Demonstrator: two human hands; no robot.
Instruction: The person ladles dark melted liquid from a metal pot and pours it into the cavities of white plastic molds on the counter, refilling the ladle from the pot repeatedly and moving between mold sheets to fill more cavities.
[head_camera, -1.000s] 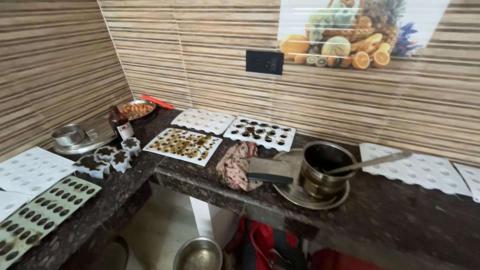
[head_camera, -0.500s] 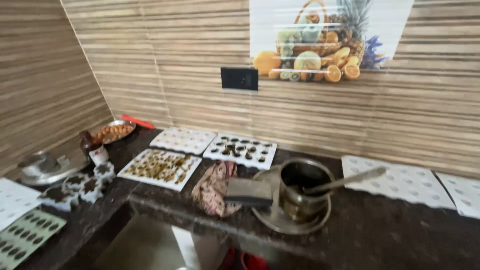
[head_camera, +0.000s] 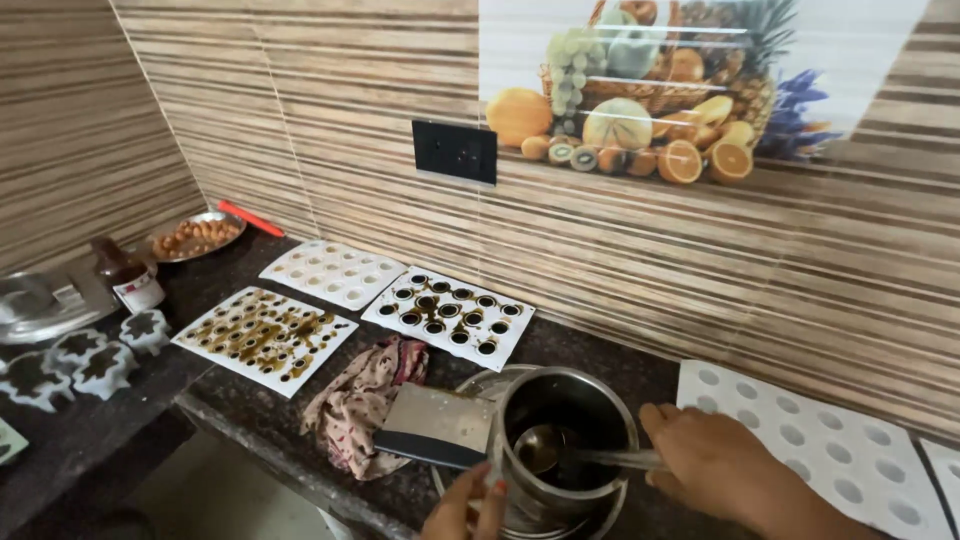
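A steel pot (head_camera: 565, 430) with dark melted chocolate stands on a steel plate at the counter's front edge. My right hand (head_camera: 715, 465) grips the handle of a metal spoon (head_camera: 575, 455) whose bowl rests inside the pot. My left hand (head_camera: 465, 510) touches the pot's near side from below. A flat metal scraper (head_camera: 435, 425) lies against the pot's left side, over a crumpled patterned cloth (head_camera: 360, 400). White moulds lie to the left: one smeared with chocolate (head_camera: 262, 335), one partly filled (head_camera: 448, 315), one unfilled (head_camera: 332, 272).
Another white mould (head_camera: 820, 445) lies right of the pot. On the left counter are small flower-shaped moulds (head_camera: 85, 360), a brown bottle (head_camera: 125, 272), a steel dish (head_camera: 30, 305) and a plate of nuts (head_camera: 195, 237). A black wall socket (head_camera: 455, 152) sits on the tiled wall.
The view has moved closer and to the right. Both my hands have come into view; the right one has taken hold of the spoon and the left one touches the pot.
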